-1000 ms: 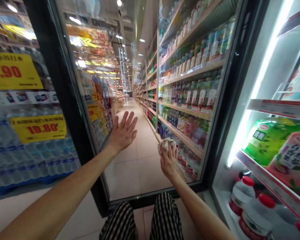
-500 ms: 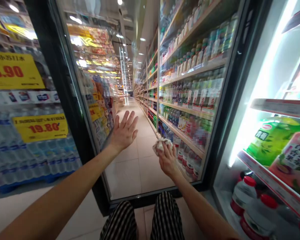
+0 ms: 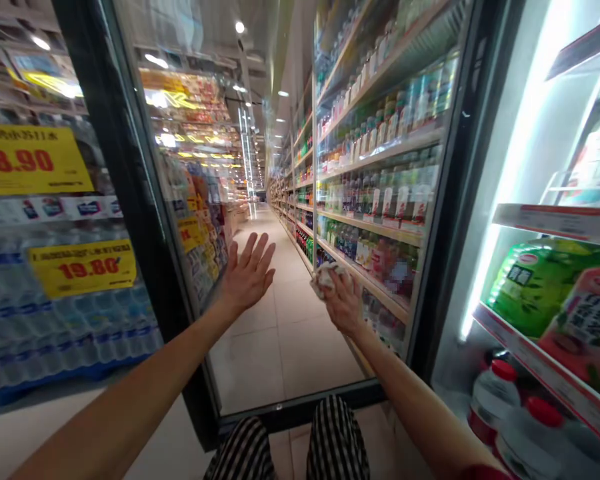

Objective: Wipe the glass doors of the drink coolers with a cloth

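Observation:
A black-framed glass door (image 3: 260, 360) stands in front of me, with a store aisle visible in its pane. My left hand (image 3: 247, 277) is open, fingers spread, palm toward the glass near the middle of the pane. To its right, my right hand (image 3: 343, 303) presses a crumpled whitish cloth (image 3: 325, 280) to the glass, its fingers over the cloth. Part of the cloth is hidden under those fingers.
On the right, a lit cooler holds a green drink pack (image 3: 535, 283), a pink pack (image 3: 587, 327) and red-capped bottles (image 3: 497, 393). Stacked water bottles (image 3: 70, 333) with yellow price signs (image 3: 83, 267) stand at the left. My knees (image 3: 337, 437) are close below the door.
My right hand first slid the cloth slightly left, then a little up and right on the glass. My left hand keeps its place on the pane. The view has shifted slightly.

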A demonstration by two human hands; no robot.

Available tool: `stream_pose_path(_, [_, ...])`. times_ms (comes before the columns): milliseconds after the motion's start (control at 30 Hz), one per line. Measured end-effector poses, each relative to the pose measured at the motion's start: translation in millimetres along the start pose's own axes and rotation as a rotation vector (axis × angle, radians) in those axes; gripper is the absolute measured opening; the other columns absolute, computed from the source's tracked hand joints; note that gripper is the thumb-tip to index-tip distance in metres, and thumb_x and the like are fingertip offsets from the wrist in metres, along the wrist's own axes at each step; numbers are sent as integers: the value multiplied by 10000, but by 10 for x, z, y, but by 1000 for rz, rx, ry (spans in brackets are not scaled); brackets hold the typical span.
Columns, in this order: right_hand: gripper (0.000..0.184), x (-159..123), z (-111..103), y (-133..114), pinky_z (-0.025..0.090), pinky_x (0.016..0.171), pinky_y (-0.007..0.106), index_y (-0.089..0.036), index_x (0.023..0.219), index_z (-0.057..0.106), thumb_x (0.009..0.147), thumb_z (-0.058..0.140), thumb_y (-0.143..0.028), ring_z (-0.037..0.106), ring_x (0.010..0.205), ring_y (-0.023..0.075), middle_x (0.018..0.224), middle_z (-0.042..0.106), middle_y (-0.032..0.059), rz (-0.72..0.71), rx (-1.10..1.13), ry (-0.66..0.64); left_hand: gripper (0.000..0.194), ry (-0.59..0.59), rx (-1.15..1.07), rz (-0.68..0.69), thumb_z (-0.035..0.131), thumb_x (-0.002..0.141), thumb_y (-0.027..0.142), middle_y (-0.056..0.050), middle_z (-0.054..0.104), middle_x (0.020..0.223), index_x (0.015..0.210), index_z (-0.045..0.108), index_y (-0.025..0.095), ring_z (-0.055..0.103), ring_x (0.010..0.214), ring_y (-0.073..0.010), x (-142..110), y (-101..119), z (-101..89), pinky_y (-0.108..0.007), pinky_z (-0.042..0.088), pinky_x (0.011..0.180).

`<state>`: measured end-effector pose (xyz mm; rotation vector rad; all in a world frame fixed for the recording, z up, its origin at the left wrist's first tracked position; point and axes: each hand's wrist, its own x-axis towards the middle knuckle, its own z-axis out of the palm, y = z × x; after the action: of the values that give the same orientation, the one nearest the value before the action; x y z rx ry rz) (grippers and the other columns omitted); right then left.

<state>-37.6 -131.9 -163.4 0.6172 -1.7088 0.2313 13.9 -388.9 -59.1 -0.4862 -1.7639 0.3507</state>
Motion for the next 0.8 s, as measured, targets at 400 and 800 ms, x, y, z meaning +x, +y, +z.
stream_pose_path(400, [427, 462, -108, 293, 204, 1069, 512, -271, 1254, 491, 838, 393, -259, 208, 1354, 248, 1412, 374, 58, 247, -21, 104, 592, 16, -1, -5, 468, 835, 281, -121, 325, 1416, 1383, 271, 170, 103, 1376, -216, 6, -1, -9, -477, 69, 1120])
stream_pose_path(800, [450, 864, -214, 506, 220, 1054, 527, -215, 1300, 447, 866, 338, -264, 221, 1345, 271, 1416, 354, 106, 371, -73, 218, 603, 0, -38, -21, 474, 835, 269, -117, 326, 1412, 1391, 255, 183, 111, 1373, -217, 12, 8, -20, -481, 75, 1121])
